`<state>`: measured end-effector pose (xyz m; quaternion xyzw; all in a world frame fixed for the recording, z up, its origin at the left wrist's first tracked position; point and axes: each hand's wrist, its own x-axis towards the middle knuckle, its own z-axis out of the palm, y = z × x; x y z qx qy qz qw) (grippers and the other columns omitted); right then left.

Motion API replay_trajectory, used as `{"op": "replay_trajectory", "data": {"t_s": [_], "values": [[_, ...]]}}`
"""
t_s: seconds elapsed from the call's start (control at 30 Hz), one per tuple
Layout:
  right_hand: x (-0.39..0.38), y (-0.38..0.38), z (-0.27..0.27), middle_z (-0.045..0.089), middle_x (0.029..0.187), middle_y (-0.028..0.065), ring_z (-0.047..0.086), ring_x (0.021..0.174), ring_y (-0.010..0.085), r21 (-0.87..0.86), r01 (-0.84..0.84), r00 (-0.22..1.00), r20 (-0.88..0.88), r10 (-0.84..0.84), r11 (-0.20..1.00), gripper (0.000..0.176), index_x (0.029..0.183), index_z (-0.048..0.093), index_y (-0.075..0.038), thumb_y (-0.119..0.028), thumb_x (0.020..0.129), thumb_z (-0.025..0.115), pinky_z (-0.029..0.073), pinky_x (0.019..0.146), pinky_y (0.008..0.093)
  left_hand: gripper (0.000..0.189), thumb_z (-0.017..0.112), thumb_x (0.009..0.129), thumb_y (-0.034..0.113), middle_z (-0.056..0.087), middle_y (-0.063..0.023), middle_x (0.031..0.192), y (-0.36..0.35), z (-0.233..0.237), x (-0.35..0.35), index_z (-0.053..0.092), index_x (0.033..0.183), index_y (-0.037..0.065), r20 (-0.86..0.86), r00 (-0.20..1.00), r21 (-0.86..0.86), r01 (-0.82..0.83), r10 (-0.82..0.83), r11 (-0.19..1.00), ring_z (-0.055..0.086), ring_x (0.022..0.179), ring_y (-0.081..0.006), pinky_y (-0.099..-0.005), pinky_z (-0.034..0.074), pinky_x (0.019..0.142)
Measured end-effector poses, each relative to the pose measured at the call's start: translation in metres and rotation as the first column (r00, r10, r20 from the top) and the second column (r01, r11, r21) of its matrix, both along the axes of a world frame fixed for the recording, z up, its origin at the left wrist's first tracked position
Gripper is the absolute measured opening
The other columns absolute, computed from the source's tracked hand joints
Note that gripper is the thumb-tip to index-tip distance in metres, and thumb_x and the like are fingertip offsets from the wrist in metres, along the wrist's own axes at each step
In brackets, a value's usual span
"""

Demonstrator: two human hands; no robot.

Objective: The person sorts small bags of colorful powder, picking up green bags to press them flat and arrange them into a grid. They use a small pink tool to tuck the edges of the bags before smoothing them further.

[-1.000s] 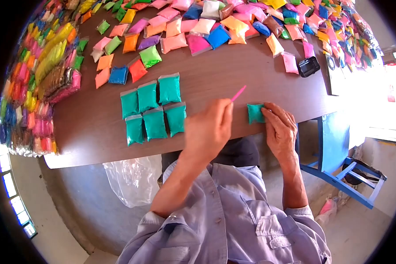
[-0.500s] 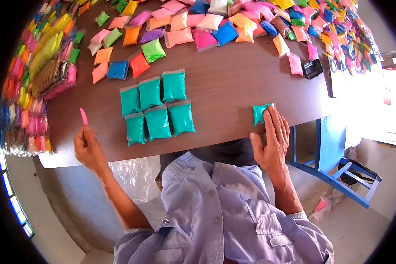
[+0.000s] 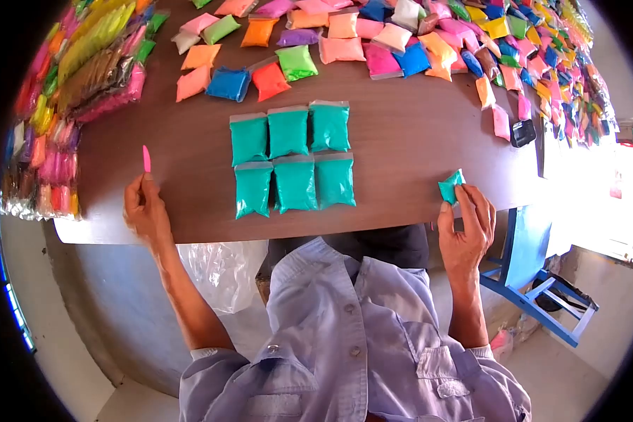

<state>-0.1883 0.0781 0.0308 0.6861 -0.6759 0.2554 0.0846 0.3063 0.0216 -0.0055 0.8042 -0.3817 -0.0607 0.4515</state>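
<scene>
Between the thumb and fingers of my left hand [image 3: 146,211] is a small pink plastic knife [image 3: 146,159], its blade pointing up and away from me over the left of the table. My right hand [image 3: 465,228] pinches a small green packet [image 3: 451,187] near the table's right front edge; the packet is tilted and partly hidden by the fingers. Between my hands, several larger green packets [image 3: 295,184] lie flat in two rows of three, with clear seal strips along their tops.
Loose coloured packets [image 3: 343,49] spread along the back of the brown table [image 3: 394,133], heaped at the right. Bundled packets [image 3: 98,70] are stacked at the left. A small black tray [image 3: 522,133] lies at the right edge, and a blue chair [image 3: 527,243] stands beyond it.
My right hand has gone from lying flat on the small green packet to pinching and tilting it up. My left hand keeps the pink knife. The view has shifted.
</scene>
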Motion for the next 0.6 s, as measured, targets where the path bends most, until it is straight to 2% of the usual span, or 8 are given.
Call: {"op": "replay_trajectory", "data": {"t_s": [0.07,0.13,0.17,0.2,0.27,0.33,0.47,0.6], "values": [[0.008,-0.002,0.009,0.071,0.119,0.0127,0.068,0.105,0.0326,-0.021,-0.07,0.997,0.016,0.071,0.997,0.032,0.112,0.076,-0.003,-0.005,0.08,0.078,0.056,0.087,0.0424,0.021,0.071,0.1,0.025,0.066,-0.0013,0.08,0.001,-0.003,0.003,0.075,0.106,0.005,0.009,1.0,-0.038,0.019,-0.019,0.999,0.058,0.067,-0.0088,-0.0252,0.044,0.059],[0.027,-0.003,0.016,0.071,0.118,0.013,0.07,0.103,0.0325,-0.029,-0.148,0.987,0.062,0.149,0.989,0.032,0.112,0.077,-0.002,-0.005,0.08,0.078,0.057,0.086,0.0424,0.02,0.069,0.101,0.024,0.063,-0.0004,0.08,0.0,0.007,-0.008,0.074,0.109,0.006,-0.088,0.996,-0.019,-0.004,0.002,1.0,0.048,0.064,-0.0052,-0.0225,0.037,0.055],[0.037,-0.004,0.018,0.072,0.117,0.0133,0.071,0.101,0.0325,-0.041,-0.218,0.969,0.109,0.221,0.975,0.031,0.111,0.077,-0.002,-0.005,0.08,0.078,0.058,0.085,0.0423,0.02,0.069,0.101,0.024,0.063,-0.0004,0.08,0.0,0.007,-0.009,0.074,0.109,0.006,-0.088,0.996,-0.022,-0.006,0.004,1.0,0.048,0.064,-0.0052,-0.0225,0.037,0.055],[0.046,-0.007,0.02,0.072,0.116,0.0137,0.073,0.095,0.0306,-0.068,-0.297,0.95,0.082,0.302,0.952,0.031,0.111,0.077,-0.002,-0.005,0.08,0.079,0.059,0.08,0.0402,0.02,0.07,0.101,0.023,0.063,-0.0004,0.08,-0.001,0.008,-0.01,0.074,0.109,0.006,-0.106,0.994,-0.017,-0.009,0.007,1.0,0.048,0.064,-0.0052,-0.0226,0.037,0.055],[0.064,-0.011,0.017,0.072,0.116,0.0135,0.074,0.094,0.0295,-0.064,-0.365,0.923,0.107,0.37,0.929,0.031,0.11,0.077,-0.002,-0.005,0.08,0.079,0.059,0.079,0.0391,0.02,0.07,0.101,0.023,0.063,-0.0003,0.08,0.001,0.008,-0.009,0.074,0.109,0.006,-0.123,0.992,-0.014,-0.016,0.015,1.0,0.048,0.063,-0.0052,-0.0226,0.037,0.055],[0.08,-0.02,0.016,0.072,0.117,0.0135,0.074,0.091,0.0273,-0.084,-0.476,0.868,0.117,0.483,0.875,0.031,0.11,0.077,-0.001,-0.004,0.08,0.081,0.06,0.078,0.0368,0.022,0.07,0.1,0.026,0.063,0.0,0.076,0.001,0.005,-0.007,0.075,0.107,0.005,-0.119,0.993,-0.035,-0.017,0.012,0.999,0.052,0.061,-0.0066,-0.026,0.041,0.057],[0.098,-0.034,0.004,0.069,0.122,0.0152,0.074,0.093,0.0286,-0.087,-0.581,0.79,0.176,0.587,0.809,0.031,0.112,0.075,0.001,-0.002,0.081,0.081,0.059,0.078,0.038,0.023,0.071,0.1,0.028,0.063,0.0,0.075,0.002,0.006,-0.006,0.075,0.107,0.006,-0.091,0.996,-0.03,-0.008,0.005,1.0,0.052,0.061,-0.0063,-0.0258,0.041,0.057],[0.104,-0.04,-0.004,0.068,0.123,0.0166,0.073,0.095,0.031,-0.061,-0.594,0.78,0.198,0.593,0.802,0.032,0.113,0.074,0.002,-0.001,0.082,0.08,0.059,0.081,0.0397,0.024,0.071,0.099,0.027,0.064,-0.0002,0.075,0.002,0.005,-0.004,0.075,0.107,0.005,-0.123,0.992,-0.057,-0.004,-0.003,0.998,0.052,0.06,-0.0061,-0.0259,0.041,0.056]]}}
